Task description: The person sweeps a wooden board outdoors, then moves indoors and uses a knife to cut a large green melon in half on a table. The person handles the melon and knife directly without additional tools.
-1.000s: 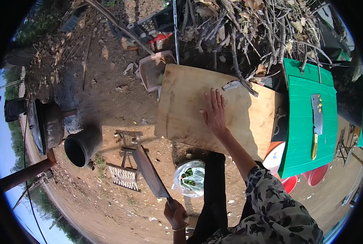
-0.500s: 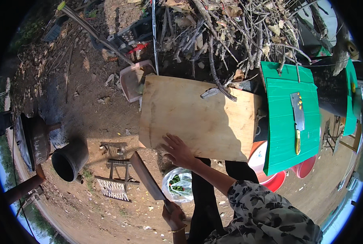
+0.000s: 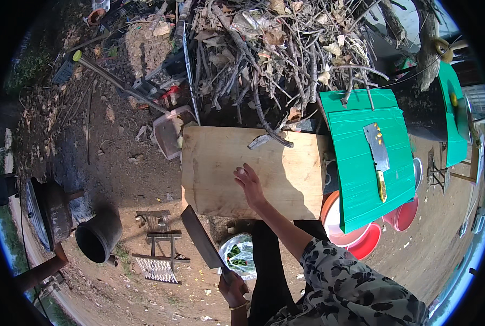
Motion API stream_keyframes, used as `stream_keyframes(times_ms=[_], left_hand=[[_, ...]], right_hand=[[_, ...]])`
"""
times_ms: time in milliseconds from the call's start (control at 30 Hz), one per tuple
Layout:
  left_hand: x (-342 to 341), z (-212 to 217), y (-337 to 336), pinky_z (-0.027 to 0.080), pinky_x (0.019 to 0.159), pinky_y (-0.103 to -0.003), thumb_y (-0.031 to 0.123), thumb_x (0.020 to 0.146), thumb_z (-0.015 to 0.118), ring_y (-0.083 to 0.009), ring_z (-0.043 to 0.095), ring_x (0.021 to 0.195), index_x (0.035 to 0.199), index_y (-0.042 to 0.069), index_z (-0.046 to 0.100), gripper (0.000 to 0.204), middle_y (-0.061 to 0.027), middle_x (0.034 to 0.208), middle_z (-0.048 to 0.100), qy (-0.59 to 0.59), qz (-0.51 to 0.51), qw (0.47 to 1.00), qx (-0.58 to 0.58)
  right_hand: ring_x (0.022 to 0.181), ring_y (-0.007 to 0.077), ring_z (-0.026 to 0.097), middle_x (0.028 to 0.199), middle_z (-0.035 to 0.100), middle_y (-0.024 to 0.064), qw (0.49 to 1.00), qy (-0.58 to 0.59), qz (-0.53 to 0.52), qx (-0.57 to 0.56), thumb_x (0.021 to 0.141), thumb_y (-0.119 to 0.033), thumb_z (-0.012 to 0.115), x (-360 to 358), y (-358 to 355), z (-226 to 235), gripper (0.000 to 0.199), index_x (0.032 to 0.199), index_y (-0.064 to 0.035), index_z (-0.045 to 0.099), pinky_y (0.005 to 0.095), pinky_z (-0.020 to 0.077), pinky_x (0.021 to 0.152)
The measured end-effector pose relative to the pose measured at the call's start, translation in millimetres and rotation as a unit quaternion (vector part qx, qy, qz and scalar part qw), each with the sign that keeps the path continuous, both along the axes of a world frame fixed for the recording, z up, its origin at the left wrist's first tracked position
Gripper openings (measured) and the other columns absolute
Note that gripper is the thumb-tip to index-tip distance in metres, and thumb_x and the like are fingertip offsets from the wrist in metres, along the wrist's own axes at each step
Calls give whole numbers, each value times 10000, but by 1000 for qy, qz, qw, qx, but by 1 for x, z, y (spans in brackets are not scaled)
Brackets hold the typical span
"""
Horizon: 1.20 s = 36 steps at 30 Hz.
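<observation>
A cleaver [image 3: 202, 239] with a broad dark blade hangs in my left hand [image 3: 233, 292], whose fingers wrap its handle. Its blade points up and left, just off the near left corner of a wooden board [image 3: 215, 163]. Over the middle of that board is my right hand [image 3: 250, 187], fingers curled together around what looks like a small pale thing [image 3: 242, 171]. Its kind is too small to make out. A second cleaver [image 3: 379, 148], with yellow bits on its blade, lies on a green corrugated sheet [image 3: 351, 163] to the right.
Piled branches [image 3: 286, 60] overhang the board's far edge, one twig resting over it. A pinkish plastic basin [image 3: 168, 133] stands at the far left corner. Below are a bag of green vegetables [image 3: 238, 255], a small stool [image 3: 158, 255], a black bucket [image 3: 98, 236] and red basins [image 3: 367, 243].
My right hand has gone from lying spread at the board's near edge to above its middle, fingers now curled. The cleaver in my left hand stays nearly where it was. The view has shifted somewhat.
</observation>
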State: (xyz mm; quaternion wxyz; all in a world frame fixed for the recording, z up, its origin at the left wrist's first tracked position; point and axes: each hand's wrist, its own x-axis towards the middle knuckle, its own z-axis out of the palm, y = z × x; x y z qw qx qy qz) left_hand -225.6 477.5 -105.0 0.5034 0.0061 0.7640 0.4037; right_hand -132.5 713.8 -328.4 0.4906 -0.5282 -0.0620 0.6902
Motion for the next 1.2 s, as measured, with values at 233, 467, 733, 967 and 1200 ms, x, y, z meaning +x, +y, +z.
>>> stream_keyframes(times_ms=[233,467,733,967,1200], left_hand=[[-7,4,5,385,372,-290,-11,688,581,-161,470,400,882,-14,557,195,-60,628,519,-37,0,999,15],[-11,14,31,346,346,-283,-19,703,605,-163,456,362,862,0,561,166,-59,607,513,-45,25,998,20],[-2,6,20,352,335,-283,112,826,604,-149,425,358,793,38,519,117,-28,568,466,-1,61,998,-34],[18,-4,1,389,337,-301,72,760,582,-153,442,369,800,31,522,82,-37,586,486,-33,139,988,-49],[39,-17,5,373,337,-297,74,740,585,-167,439,364,813,32,520,106,-52,596,497,-44,156,985,-62]], right_hand=[[820,248,615,844,618,71,926,324,-192,-17,1069,-219,493,65,137,6,162,970,-103,547,454,498,844],[761,244,593,824,565,70,910,352,-185,-116,1072,-131,415,6,219,7,171,929,-93,499,455,502,816],[711,238,526,825,519,85,921,281,-227,-146,968,-36,397,-75,296,-142,134,888,-77,496,383,464,653],[1137,355,562,1191,573,129,907,288,-174,-253,1012,-108,440,-42,279,-154,154,1112,-117,557,629,475,919],[934,469,645,1011,672,270,724,-538,426,70,679,-136,787,-8,276,-145,343,949,15,640,491,528,786]])
